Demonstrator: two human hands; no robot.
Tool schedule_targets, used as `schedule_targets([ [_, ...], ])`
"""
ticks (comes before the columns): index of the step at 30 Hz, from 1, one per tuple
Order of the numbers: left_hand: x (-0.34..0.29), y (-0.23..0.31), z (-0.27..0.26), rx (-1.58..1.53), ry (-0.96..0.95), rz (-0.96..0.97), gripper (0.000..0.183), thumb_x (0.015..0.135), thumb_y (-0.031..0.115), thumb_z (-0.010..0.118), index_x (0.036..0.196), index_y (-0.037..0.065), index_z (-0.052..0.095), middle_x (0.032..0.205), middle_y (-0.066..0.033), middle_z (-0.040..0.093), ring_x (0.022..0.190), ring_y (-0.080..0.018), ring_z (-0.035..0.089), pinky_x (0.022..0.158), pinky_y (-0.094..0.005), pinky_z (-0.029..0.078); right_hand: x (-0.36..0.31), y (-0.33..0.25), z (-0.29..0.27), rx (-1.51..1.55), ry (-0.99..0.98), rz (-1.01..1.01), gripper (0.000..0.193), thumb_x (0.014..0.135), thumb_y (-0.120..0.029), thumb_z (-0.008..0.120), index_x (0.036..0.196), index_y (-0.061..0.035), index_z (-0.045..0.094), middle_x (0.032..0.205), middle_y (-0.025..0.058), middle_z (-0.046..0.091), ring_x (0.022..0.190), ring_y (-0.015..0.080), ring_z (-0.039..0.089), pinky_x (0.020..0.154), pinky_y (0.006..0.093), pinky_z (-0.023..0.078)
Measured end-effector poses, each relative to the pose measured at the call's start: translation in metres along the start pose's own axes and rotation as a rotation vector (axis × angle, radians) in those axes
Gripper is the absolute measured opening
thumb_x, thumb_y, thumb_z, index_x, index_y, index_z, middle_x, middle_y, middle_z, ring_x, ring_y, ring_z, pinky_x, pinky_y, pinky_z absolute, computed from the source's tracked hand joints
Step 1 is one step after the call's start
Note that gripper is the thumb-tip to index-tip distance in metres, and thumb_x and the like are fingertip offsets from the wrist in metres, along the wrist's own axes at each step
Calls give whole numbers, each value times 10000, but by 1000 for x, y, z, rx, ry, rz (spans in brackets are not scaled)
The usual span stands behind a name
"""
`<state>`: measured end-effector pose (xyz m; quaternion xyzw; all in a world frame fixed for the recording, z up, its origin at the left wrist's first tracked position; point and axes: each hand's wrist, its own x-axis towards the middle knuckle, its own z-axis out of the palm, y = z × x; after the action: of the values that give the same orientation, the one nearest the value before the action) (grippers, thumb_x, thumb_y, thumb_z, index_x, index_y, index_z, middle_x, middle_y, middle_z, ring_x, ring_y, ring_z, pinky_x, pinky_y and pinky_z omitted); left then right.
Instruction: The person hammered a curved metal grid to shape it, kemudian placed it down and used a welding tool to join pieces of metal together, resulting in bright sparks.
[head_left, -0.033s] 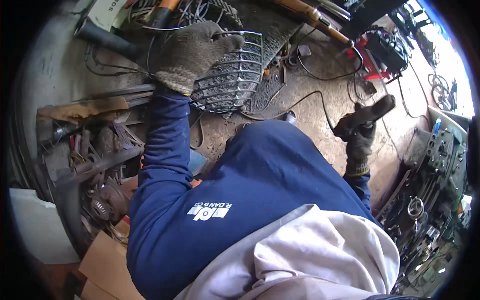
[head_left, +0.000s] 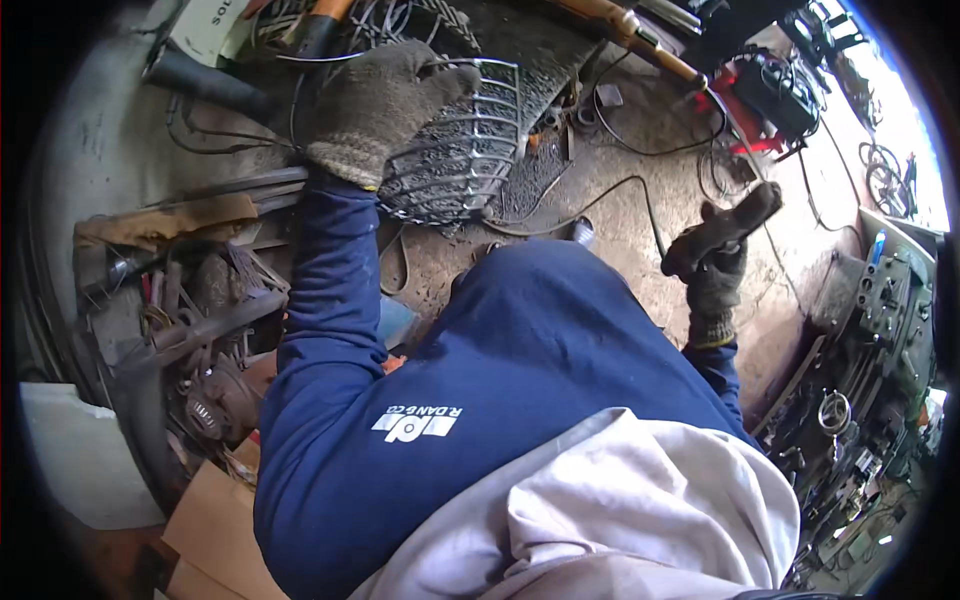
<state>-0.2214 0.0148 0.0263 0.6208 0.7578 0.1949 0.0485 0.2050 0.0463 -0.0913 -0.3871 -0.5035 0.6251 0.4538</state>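
Gloved left hand [head_left: 375,115] is gripping a curved wire frame [head_left: 450,150] near its upper edge, fingers curling together over the metal; exact fingertip contact is hiding beneath the glove. Frame is sitting at upper centre, ahead of the person, its ribs spreading to the right of the hand. Gloved right hand [head_left: 715,270] is holding a dark holder [head_left: 735,225] well apart from the frame, fingers closing around it, its end pointing up and to the right. A dark cable [head_left: 648,205] is running across the floor [head_left: 610,225] toward that hand. Writing: a white logo [head_left: 415,425] with small lettering is showing on the navy top [head_left: 560,330], lying upside down in this view; a white box [head_left: 205,30] at upper left is bearing dark capitals, the rim of the view cutting them off. A red-and-black machine [head_left: 785,100] is standing at upper right. Brown cardboard [head_left: 225,530] is lying at lower left; assorted metal parts [head_left: 870,330] are crowding the right side.
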Motion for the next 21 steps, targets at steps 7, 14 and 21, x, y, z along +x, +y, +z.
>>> schedule_targets([
  [7,22,1,49,163,-69,-94,548,784,617,632,999,117,696,913,-93,683,872,-261,647,793,-375,490,17,42,10,-337,-109,192,624,690,-218,818,1194,-35,500,1032,72,634,944,183,620,818,315,496],
  [14,33,29,57,265,-72,-122,517,741,583,700,1030,154,703,938,-65,689,897,-242,648,810,-374,488,60,75,19,-181,-269,217,521,715,-205,788,1153,-34,564,1025,86,646,954,166,615,858,319,484],
  [21,21,27,61,393,117,-44,634,730,603,703,1117,103,663,1068,-118,657,1013,-266,621,868,-392,499,87,80,25,-429,-398,165,521,707,-193,790,1150,-34,565,986,86,649,930,177,619,843,320,488],
])
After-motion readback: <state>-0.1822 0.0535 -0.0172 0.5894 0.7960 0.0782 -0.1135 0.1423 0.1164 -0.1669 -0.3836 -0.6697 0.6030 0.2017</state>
